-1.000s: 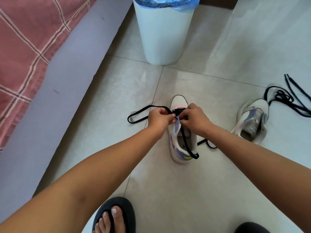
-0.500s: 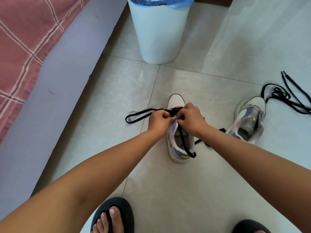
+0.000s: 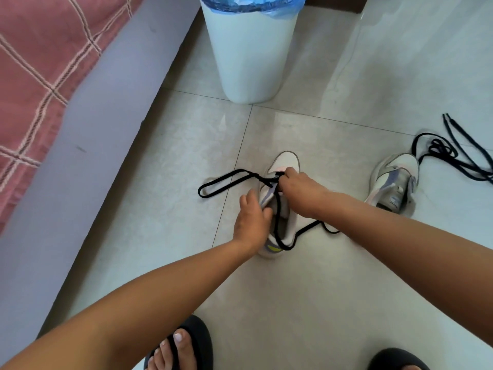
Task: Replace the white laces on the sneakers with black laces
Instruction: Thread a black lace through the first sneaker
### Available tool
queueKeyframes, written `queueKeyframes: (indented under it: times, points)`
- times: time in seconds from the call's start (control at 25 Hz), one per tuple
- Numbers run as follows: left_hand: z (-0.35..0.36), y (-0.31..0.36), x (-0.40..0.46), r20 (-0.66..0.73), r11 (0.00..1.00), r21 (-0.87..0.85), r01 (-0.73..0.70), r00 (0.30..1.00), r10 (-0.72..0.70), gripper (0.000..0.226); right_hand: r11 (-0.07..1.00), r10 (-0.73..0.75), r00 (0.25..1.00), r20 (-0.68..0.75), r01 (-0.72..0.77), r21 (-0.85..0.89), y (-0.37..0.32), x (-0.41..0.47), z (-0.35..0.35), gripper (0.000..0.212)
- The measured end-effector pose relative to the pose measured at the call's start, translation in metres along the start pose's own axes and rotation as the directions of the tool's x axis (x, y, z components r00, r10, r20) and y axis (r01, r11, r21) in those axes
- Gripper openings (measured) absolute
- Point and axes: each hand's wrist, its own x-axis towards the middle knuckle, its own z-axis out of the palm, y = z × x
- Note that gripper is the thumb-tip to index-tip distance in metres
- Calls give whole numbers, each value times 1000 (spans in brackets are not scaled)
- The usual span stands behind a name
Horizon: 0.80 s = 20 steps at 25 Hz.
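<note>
On the left side a bed [image 3: 40, 84] with a pink checked cover runs along a grey side panel, and the pale tiled floor [image 3: 306, 303] fills the rest of the view. At the top stands a white bin [image 3: 250, 54] with a blue bag over its rim. Both bare forearms reach forward from the bottom edge to the middle of the floor. Two feet in black sandals [image 3: 197, 340] show at the bottom edge.

Between the hands lies the near sneaker [image 3: 286, 162], white with lilac parts, its toe pointing away from the person. The second sneaker [image 3: 394, 182] lies to the right, apart from the first, tilted on its side. Just beyond it a loose black lace [image 3: 448, 156] lies in a tangle on the tiles.

The left hand [image 3: 252, 222] holds the side of the near sneaker by its opening, fingers curled on the edge. The right hand [image 3: 298, 189] is closed on the black lace [image 3: 226, 180] near the front eyelets and pinches it there. This lace makes a long loop on the floor to the left of the shoe, runs down over the opening, and goes out to the right under the right wrist
</note>
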Motion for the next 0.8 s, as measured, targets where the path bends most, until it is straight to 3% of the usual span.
queueKeyframes:
  times: [0.08,0.12,0.16,0.32,0.4,0.44,0.52,0.6,0.68,0.72,0.8]
  points:
    - [-2,-3,2,-33,999,-30,13,999,-14,38,997,-70,995,-78,71,12,1,-21,-5,32]
    - [-3,-4,4,-44,999,-32,15,999,-16,35,985,-174,961,-213,172,-29,2,-32,1,34]
    - [-5,-4,5,-53,999,-33,20,998,-22,32,963,-269,929,-254,253,-93,2,-45,9,34]
    - [-12,-5,10,-68,999,-31,27,997,-29,31,866,-402,913,70,404,-294,6,-127,76,7]
    - [-14,-7,10,-64,999,-14,30,997,-31,32,862,-363,904,227,418,-288,11,-165,114,24]
    - [-15,-8,10,-64,999,-5,33,997,-33,33,879,-346,907,238,402,-254,16,-171,129,36]
    - [-16,-8,11,-51,1000,5,25,998,-25,36,922,-313,935,165,341,-186,24,-157,129,48]
    - [-17,-10,10,-40,1000,5,4,999,-3,38,969,-246,969,-11,245,-39,20,-118,96,50]
    - [-18,-12,8,-44,999,25,-22,999,23,36,970,-150,941,-303,199,137,9,-73,59,32]
    - [-19,-13,7,-55,999,21,-35,998,36,34,962,-57,925,-375,151,227,1,-54,43,22]
    - [-21,-14,15,-104,997,-74,11,994,-18,31,960,79,930,-358,26,279,-16,-23,18,19]
